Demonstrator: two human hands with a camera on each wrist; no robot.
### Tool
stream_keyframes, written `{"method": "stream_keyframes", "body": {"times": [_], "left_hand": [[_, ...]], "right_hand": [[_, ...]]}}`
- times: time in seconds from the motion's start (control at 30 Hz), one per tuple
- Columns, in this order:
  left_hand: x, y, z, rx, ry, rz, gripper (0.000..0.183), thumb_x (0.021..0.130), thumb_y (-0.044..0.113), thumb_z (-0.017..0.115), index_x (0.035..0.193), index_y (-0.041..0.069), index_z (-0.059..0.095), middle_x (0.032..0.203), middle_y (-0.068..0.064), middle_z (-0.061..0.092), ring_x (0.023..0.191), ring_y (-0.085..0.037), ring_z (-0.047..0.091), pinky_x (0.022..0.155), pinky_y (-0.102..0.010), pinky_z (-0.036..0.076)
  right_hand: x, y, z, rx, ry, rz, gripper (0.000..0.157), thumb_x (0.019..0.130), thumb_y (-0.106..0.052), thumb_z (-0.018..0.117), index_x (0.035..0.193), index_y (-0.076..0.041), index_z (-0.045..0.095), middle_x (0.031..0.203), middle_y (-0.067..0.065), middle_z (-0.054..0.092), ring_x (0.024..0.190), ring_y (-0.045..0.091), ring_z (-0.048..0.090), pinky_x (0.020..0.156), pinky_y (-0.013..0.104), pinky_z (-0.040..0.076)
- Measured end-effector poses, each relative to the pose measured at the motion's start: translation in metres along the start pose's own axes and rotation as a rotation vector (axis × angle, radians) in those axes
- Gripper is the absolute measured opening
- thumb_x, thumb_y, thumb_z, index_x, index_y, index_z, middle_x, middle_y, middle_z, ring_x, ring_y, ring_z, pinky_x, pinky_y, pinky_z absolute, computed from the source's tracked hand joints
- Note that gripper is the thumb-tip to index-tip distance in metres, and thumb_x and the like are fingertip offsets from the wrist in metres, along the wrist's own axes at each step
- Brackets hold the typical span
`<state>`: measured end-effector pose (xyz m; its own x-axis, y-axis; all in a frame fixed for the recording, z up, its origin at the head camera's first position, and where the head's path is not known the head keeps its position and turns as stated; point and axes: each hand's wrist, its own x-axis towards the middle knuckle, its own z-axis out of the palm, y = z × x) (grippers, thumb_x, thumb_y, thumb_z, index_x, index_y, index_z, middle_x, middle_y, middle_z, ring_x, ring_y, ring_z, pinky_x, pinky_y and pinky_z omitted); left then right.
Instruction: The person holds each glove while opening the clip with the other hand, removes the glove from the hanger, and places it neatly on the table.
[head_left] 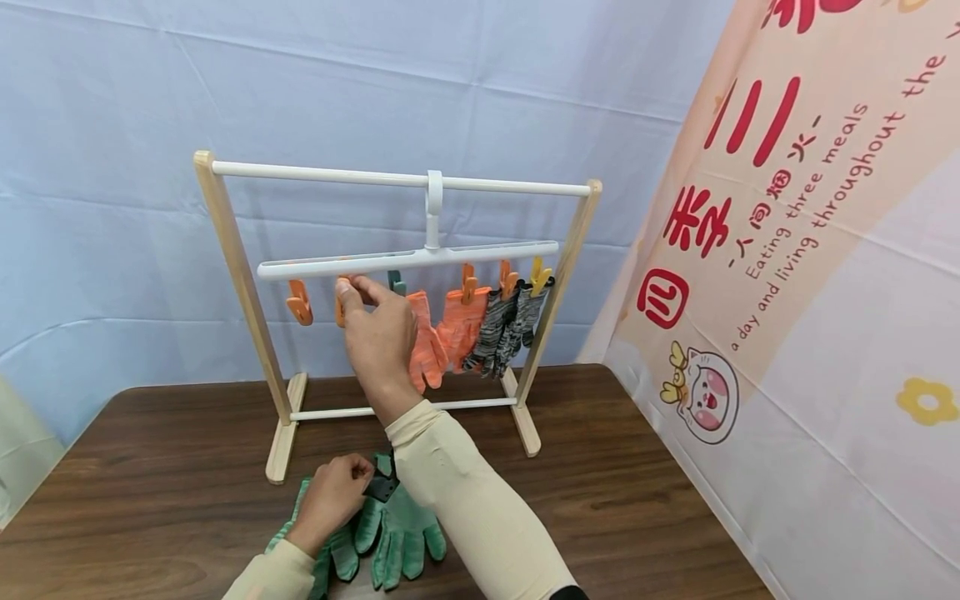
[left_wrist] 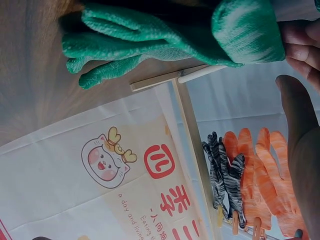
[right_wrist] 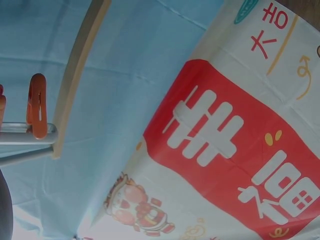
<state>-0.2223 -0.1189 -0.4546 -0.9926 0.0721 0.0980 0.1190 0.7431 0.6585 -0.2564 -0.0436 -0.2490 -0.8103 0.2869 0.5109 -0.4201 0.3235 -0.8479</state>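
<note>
My right hand (head_left: 381, 337) pinches an orange clothespin (head_left: 341, 307) under the white hanger (head_left: 337, 265). Another orange clothespin (head_left: 300, 302) hangs to its left, seen too in the right wrist view as a clip (right_wrist: 37, 106) beside my fingertips at the edge. Low over the table, my left hand (head_left: 330, 496) has loosely curled fingers beside two green gloves (head_left: 405, 533). In the left wrist view its fingertips are right at a green cuff (left_wrist: 250, 32), with the thumb (left_wrist: 295, 100) apart. Orange gloves (head_left: 461, 325) and grey-black gloves (head_left: 501, 329) hang from clothespins farther right.
A wooden rack (head_left: 243, 283) with a white top rod (head_left: 322, 173) carries the hanger. It stands on the brown wooden table (head_left: 615, 500). Pale cloth (head_left: 375, 83) hangs behind, and a printed banner (head_left: 787, 250) runs along the right side.
</note>
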Motion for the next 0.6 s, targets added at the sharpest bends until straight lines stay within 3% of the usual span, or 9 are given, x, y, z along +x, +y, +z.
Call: {"method": "stream_keyframes", "body": {"times": [0.23, 0.4, 0.6], "left_hand": [[-0.002, 0.001, -0.001, 0.030, -0.018, -0.003, 0.013, 0.090, 0.016, 0.054, 0.082, 0.012, 0.063, 0.064, 0.004, 0.054, 0.048, -0.012, 0.044, 0.046, -0.026, 0.035], [-0.003, 0.004, -0.005, 0.075, -0.031, -0.042, 0.018, 0.091, 0.026, 0.056, 0.086, 0.013, 0.066, 0.059, 0.004, 0.054, 0.044, -0.013, 0.045, 0.040, -0.028, 0.034], [0.002, 0.002, -0.014, 0.054, -0.034, -0.101, 0.024, 0.091, 0.037, 0.053, 0.085, 0.017, 0.065, 0.055, 0.003, 0.052, 0.044, -0.016, 0.045, 0.040, -0.032, 0.033]], "right_hand": [[0.000, 0.000, 0.000, -0.006, -0.004, -0.001, 0.019, 0.084, -0.037, 0.065, 0.098, -0.026, 0.072, 0.080, -0.017, 0.063, 0.070, 0.001, 0.055, 0.056, 0.024, 0.042], [0.000, 0.001, 0.001, -0.008, -0.003, -0.008, 0.020, 0.084, -0.037, 0.065, 0.098, -0.026, 0.072, 0.078, -0.020, 0.062, 0.071, 0.001, 0.054, 0.056, 0.024, 0.041], [0.000, 0.000, 0.002, -0.001, -0.025, -0.015, 0.026, 0.085, -0.037, 0.064, 0.106, -0.023, 0.070, 0.086, -0.018, 0.064, 0.080, 0.002, 0.056, 0.063, 0.025, 0.043]]}}
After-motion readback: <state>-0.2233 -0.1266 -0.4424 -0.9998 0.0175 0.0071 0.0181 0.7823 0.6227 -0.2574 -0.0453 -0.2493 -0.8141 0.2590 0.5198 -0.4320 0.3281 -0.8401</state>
